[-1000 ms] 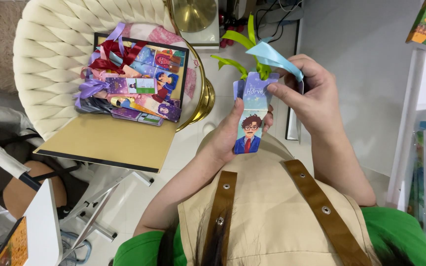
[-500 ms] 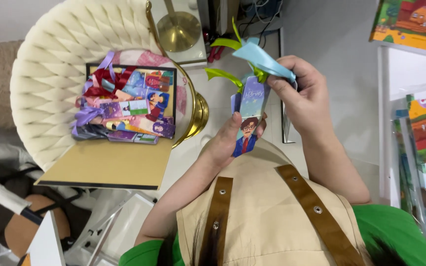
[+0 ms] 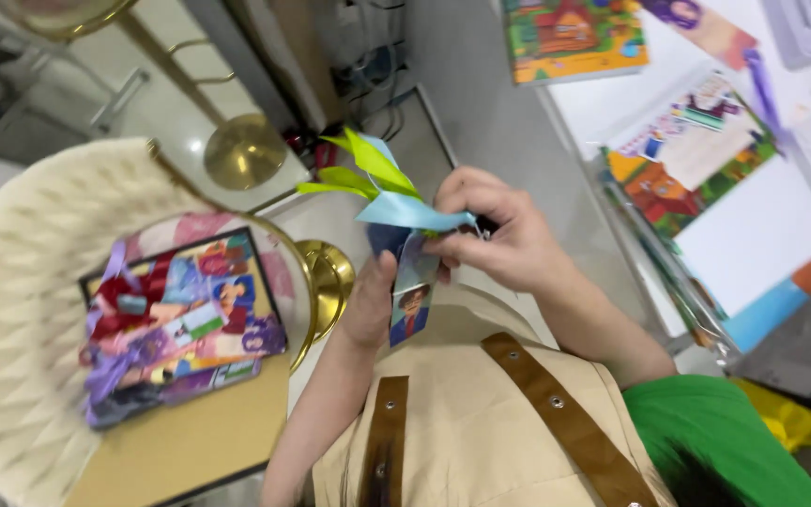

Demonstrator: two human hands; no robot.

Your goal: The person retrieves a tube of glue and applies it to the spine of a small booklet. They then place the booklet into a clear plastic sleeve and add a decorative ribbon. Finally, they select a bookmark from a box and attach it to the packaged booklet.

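Note:
My left hand [image 3: 368, 302] holds a stack of narrow cartoon-figure cards [image 3: 412, 299] upright in front of my chest, thumb against the front card. My right hand [image 3: 497, 235] pinches the tops of the cards, where a light blue ribbon [image 3: 410, 210] and green ribbons [image 3: 366, 167] stick out to the left. A beige apron with brown straps [image 3: 481, 422] fills the lower part of the view.
A cream tufted chair [image 3: 11, 310] at the left carries a flat tan box [image 3: 190, 446] and a heap of more colourful ribboned cards [image 3: 175, 324]. A gold table base [image 3: 244, 150] stands behind. Picture books [image 3: 574, 38] and printed sheets [image 3: 706, 160] lie at the right.
The view has swung to the right, so the chair and card heap slid left and more books show at the right. My hands still hold the cards, now tilted more.

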